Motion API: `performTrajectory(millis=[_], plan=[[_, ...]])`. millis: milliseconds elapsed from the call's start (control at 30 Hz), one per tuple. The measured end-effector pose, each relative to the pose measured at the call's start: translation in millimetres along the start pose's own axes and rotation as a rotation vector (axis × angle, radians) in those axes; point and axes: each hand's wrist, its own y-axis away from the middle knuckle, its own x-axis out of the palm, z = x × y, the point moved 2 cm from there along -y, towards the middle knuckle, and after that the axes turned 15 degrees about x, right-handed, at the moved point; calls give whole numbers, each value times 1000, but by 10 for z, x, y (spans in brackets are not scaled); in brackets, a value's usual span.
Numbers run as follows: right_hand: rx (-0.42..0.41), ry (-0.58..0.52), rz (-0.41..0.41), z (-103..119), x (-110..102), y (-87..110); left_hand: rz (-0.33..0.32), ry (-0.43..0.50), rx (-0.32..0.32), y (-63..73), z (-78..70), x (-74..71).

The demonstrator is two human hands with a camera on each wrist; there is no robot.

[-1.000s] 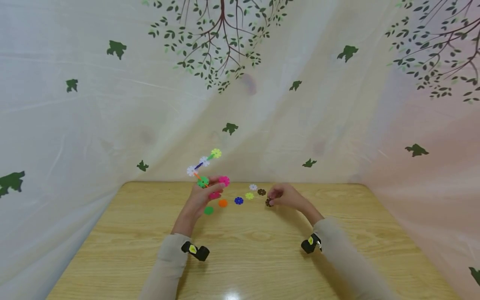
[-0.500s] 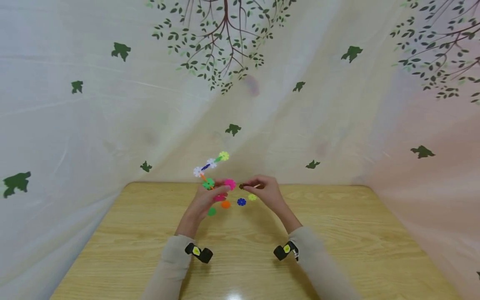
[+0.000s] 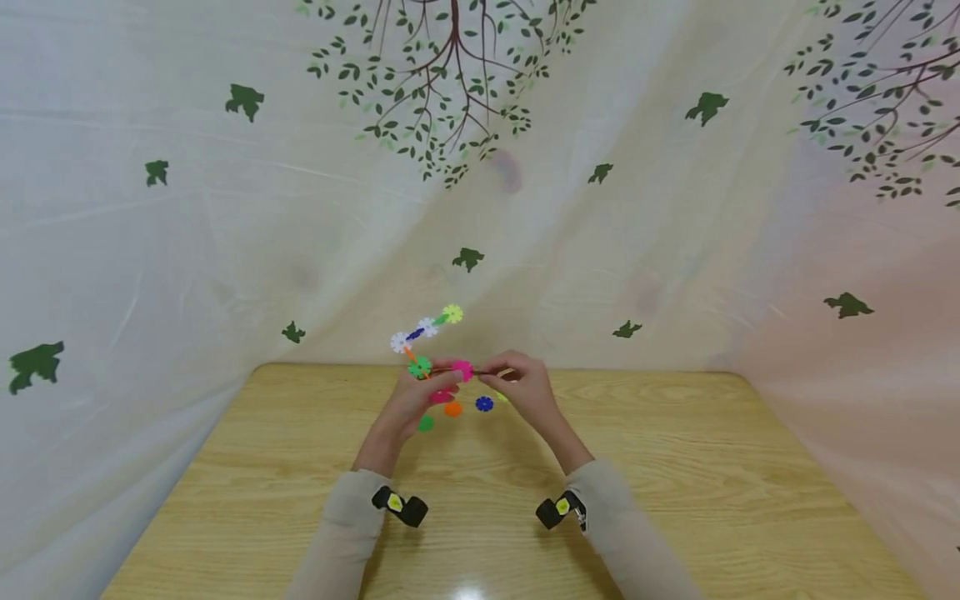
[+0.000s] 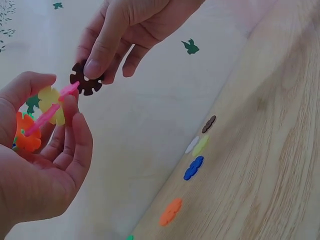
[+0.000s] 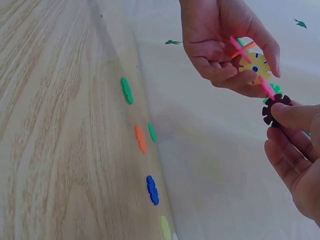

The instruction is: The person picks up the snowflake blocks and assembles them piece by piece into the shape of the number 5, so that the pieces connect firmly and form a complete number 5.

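Observation:
My left hand (image 3: 405,406) holds a chain of notched plastic snowflake discs, its thumb and fingers on a yellow disc (image 4: 49,104) near one end. Pink discs (image 4: 70,89) slot through that yellow one. Beyond the hand the chain runs up and away, through a green disc (image 3: 420,367) and white ones to a yellow disc (image 3: 452,314) at its far end. My right hand (image 3: 527,387) pinches a brown snowflake disc (image 5: 276,111) between thumb and fingers. The brown disc's edge meets the outermost pink disc; how deep the notches engage is hard to tell.
Loose discs lie on the wooden table (image 3: 480,483) below the hands: blue (image 3: 484,404), orange (image 3: 453,409) and green (image 3: 425,423). Farther right are yellow (image 4: 200,146), white (image 4: 192,144) and brown (image 4: 209,124) ones. A printed cloth (image 3: 337,275) hangs behind the table.
My right hand has lifted the brown disc off the table and carried it left, up against the chain's pink end. The left hand has stayed nearly in place with the chain.

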Motion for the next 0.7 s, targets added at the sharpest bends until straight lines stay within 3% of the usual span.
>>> performTrajectory(millis=[200,400,567,700], plan=[[-39,25,-3,263,-29,137,-68,53,1,8,9,61],[-158,67,-6,372,-14,212,-135,42,-4,15,27,66],[-280,93,-44,423,-12,259,-129,71,-11,21,31,91],[-317,88,-58,442,-18,267,-113,129,-11,12,46,111]])
